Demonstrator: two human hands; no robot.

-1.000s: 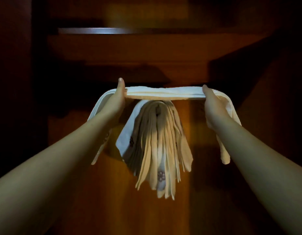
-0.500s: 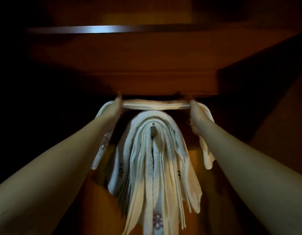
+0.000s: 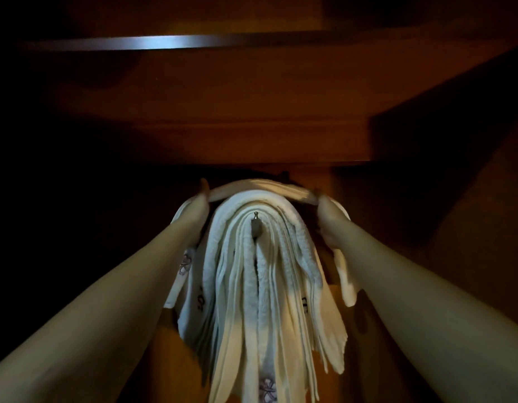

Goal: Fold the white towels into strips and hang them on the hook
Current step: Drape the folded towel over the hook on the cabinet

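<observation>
Towel strip [image 3: 259, 189], folded narrow, is stretched between both hands and rests across the crown of the hung stack. Nearest the camera, the two forearms converge on that stack, one on each side.

1. Left hand [image 3: 197, 207] grips the strip at its left end, thumb on top; the free end hangs below this hand.
2. Right hand [image 3: 329, 219] grips the right end likewise; the other free end hangs below and outside it.
3. Between the hands, the hung towels [image 3: 260, 286] drape over a metal hook [image 3: 255, 225], whose tip shows at the centre of the bundle.
4. The wide two-handed hold likely keeps the fold intact and the strip centred, so that both ends should fall evenly.

Beyond the hands, a wooden panel [image 3: 252, 117] carries the hook, with a pale ledge [image 3: 170, 42] above.
</observation>
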